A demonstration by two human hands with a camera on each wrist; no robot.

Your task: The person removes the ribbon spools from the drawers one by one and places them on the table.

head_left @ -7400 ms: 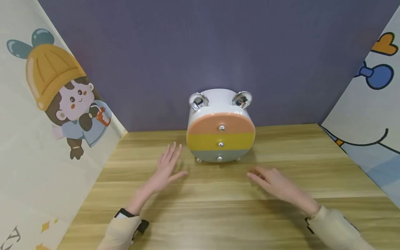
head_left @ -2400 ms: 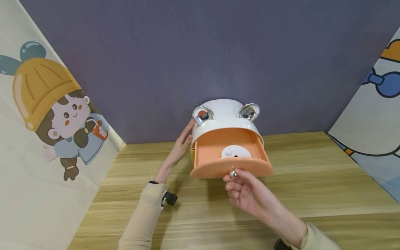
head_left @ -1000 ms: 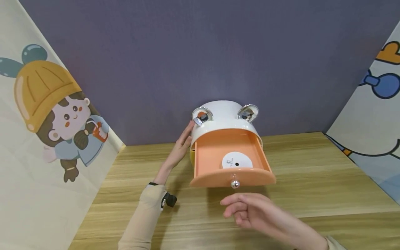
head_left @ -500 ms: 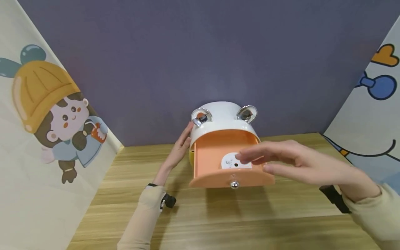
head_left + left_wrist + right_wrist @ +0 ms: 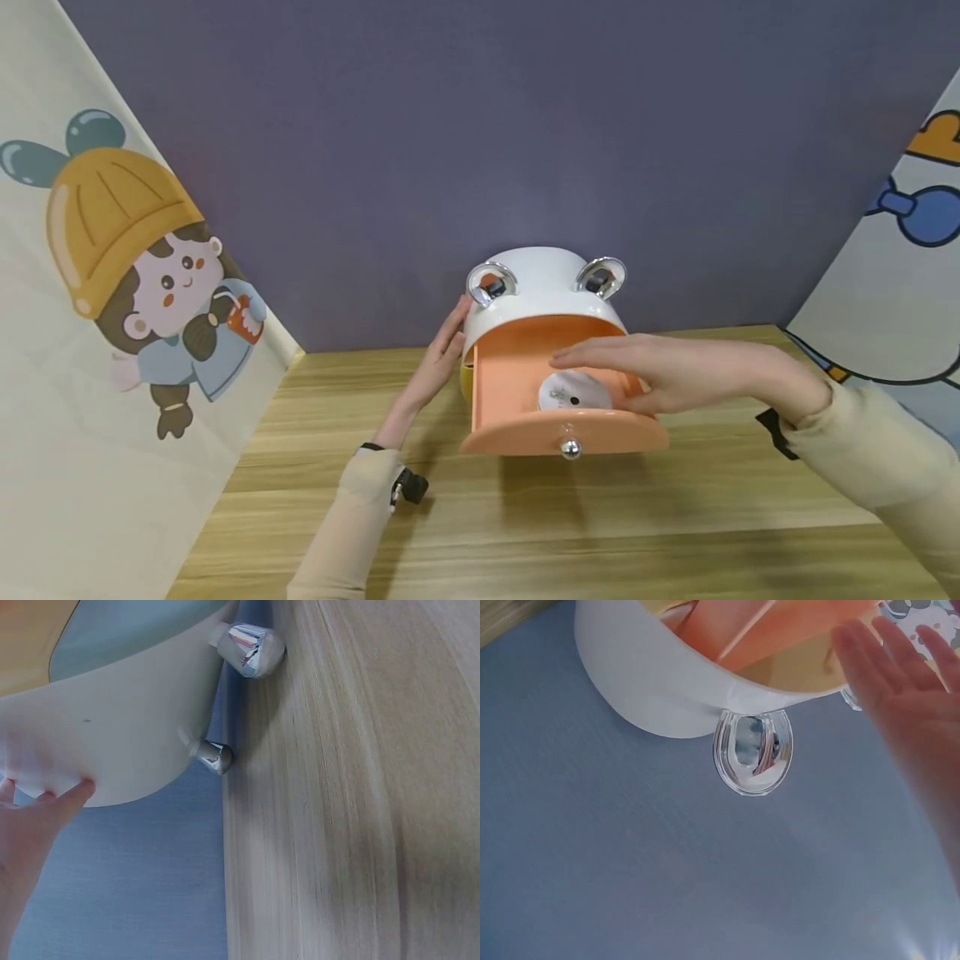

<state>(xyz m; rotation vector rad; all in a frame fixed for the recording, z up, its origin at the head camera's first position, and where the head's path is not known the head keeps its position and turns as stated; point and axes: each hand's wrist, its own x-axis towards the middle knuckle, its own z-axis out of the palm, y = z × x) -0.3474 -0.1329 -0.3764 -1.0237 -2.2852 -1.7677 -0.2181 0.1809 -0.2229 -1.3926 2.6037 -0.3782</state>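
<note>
A white storage box [image 5: 542, 287] with two silver ears stands against the back wall. Its orange top drawer [image 5: 517, 433] is pulled out, with a silver knob [image 5: 571, 449] on the front. Inside lies a white disc [image 5: 564, 392] with a small dark hole. My left hand [image 5: 433, 367] rests on the box's left side; the left wrist view shows its fingertips [image 5: 87, 784] against the white wall. My right hand [image 5: 678, 371] reaches over the drawer's right side, fingers extended above the disc and thumb low by the drawer's edge. Whether it touches the disc, I cannot tell.
The box stands on a wooden table [image 5: 420, 550] on short silver feet [image 5: 216, 756]. A dark blue-grey wall [image 5: 525, 125] rises behind. Printed cartoon panels flank both sides, the left panel [image 5: 45, 467] showing a figure in a yellow hat.
The orange drawer has been pulled out by its knob, and my right hand has let go. It has since moved up and over the drawer. My left hand has come to the box's side.
</note>
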